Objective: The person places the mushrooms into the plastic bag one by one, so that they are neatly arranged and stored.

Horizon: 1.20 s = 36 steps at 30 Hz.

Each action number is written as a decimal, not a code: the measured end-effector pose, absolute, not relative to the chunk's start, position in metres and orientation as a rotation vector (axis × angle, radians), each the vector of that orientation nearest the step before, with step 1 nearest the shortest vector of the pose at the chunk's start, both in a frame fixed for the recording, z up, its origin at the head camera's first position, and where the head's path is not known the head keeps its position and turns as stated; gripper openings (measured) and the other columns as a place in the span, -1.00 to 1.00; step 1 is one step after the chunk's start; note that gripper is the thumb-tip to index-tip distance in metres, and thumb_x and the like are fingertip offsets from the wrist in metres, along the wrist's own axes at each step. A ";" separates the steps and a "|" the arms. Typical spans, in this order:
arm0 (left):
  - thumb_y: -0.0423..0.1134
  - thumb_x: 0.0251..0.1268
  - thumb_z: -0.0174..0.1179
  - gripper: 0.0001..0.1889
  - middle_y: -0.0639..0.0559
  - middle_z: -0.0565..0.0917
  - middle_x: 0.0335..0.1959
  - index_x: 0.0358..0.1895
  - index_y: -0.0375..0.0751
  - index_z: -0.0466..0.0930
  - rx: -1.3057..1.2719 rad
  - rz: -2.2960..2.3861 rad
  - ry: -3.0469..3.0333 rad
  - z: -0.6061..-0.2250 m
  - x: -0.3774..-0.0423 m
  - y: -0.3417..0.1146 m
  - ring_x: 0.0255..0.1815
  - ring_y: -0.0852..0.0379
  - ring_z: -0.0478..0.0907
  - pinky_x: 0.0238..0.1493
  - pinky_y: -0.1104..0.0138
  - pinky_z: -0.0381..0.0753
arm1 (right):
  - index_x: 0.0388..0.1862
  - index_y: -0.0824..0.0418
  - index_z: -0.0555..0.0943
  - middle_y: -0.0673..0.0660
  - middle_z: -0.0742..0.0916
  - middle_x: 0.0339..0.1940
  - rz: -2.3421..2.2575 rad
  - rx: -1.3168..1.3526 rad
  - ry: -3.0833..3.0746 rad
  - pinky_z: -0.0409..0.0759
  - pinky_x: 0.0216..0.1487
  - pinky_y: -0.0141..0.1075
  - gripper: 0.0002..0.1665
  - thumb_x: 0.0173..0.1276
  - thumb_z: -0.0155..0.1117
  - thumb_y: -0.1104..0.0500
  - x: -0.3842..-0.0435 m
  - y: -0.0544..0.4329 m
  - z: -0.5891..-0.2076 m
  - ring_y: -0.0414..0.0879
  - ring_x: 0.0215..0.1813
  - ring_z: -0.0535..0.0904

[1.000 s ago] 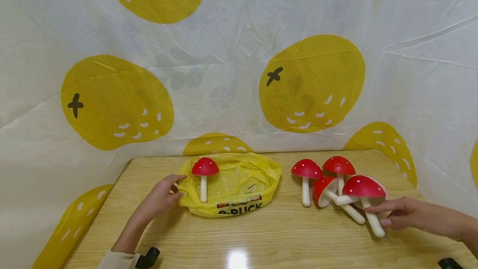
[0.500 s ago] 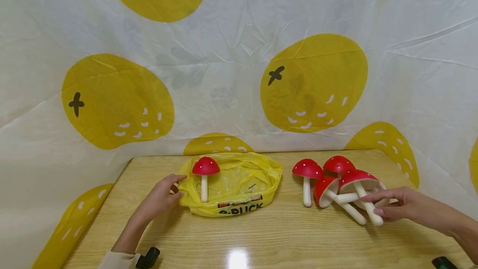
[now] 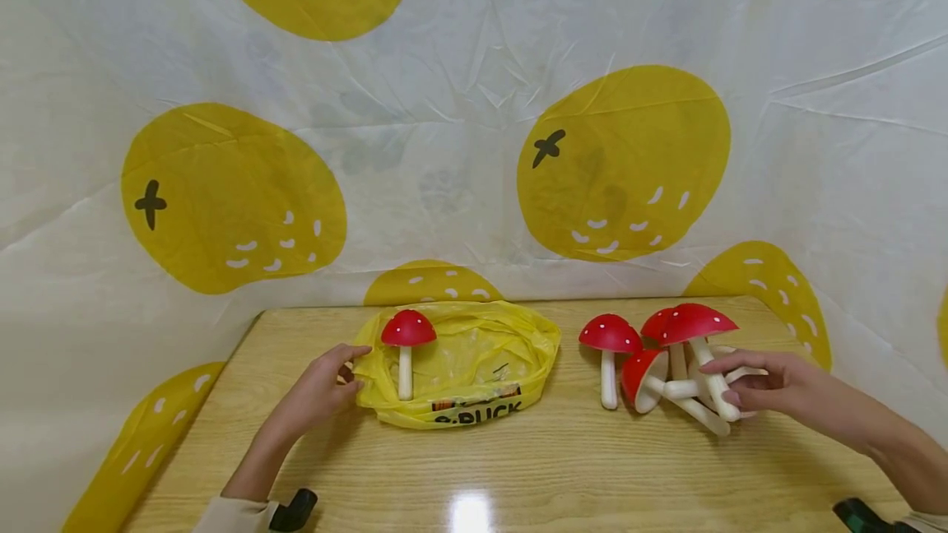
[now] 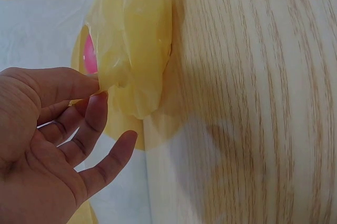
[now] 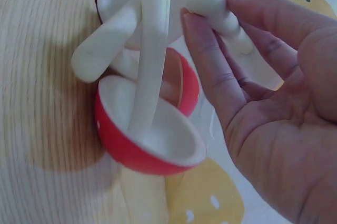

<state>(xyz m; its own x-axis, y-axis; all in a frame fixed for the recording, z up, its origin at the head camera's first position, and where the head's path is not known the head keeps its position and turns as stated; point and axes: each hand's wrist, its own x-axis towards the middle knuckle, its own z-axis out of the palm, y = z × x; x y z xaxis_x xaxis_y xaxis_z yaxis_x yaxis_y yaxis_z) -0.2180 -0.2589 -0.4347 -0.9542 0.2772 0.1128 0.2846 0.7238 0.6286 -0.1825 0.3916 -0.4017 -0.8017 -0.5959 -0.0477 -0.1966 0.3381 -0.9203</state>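
Observation:
At the table's left, my left hand (image 3: 318,389) pinches the left rim of a yellow plastic bag (image 3: 511,348) between thumb and fingertip; the left wrist view shows the bag's thin edge (image 4: 137,40) caught there. Inside the bag lies a toy mushroom (image 3: 407,329) with a red, white-dotted cap and pale stem. On the right, my right hand (image 3: 785,389) pinches the stem of another toy mushroom (image 3: 696,323), tilted over the pile. Beneath it are more mushrooms, among them one on its side (image 3: 643,381); the right wrist view shows a cap's hollow underside (image 5: 174,142).
One toy mushroom (image 3: 609,336) lies at the pile's left, between it and the bag. The wooden table (image 3: 563,475) meets a white cloth (image 3: 437,196) printed with big yellow fruit at its back and sides.
My right hand has moved the pinched mushroom leftward and away from me, up over the pile, its cap now overlapping the rear mushroom. The left hand and bag stay put.

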 end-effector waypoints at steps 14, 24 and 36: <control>-0.54 0.28 0.27 -0.50 -0.22 0.59 0.10 0.31 -0.43 0.49 -0.489 -1.048 -2.907 -0.434 -0.219 -0.259 -0.18 0.06 0.57 -0.32 0.39 0.60 | 0.47 0.22 0.44 -0.12 0.61 0.26 -1.460 -0.584 2.446 0.71 -0.01 -0.22 -0.46 0.54 0.16 0.27 -0.194 0.353 -0.385 -0.15 0.07 0.69; -0.53 0.30 0.26 -0.50 -0.20 0.59 0.11 0.32 -0.40 0.50 -0.473 -1.045 -2.915 -0.435 -0.219 -0.258 -0.18 0.06 0.57 -0.33 0.39 0.59 | 0.48 0.17 0.41 -0.25 0.60 0.26 -1.550 -0.528 2.453 0.72 -0.01 -0.14 -0.41 0.51 0.22 0.23 -0.203 0.328 -0.384 -0.10 0.08 0.70; -0.54 0.29 0.27 -0.49 -0.18 0.59 0.11 0.32 -0.39 0.50 -0.459 -1.058 -2.919 -0.433 -0.218 -0.257 -0.17 0.06 0.56 -0.32 0.38 0.59 | 0.46 0.21 0.43 0.01 0.60 0.29 -1.592 -0.703 2.378 0.69 -0.02 -0.21 -0.41 0.48 0.26 0.28 -0.218 0.295 -0.379 -0.02 0.09 0.64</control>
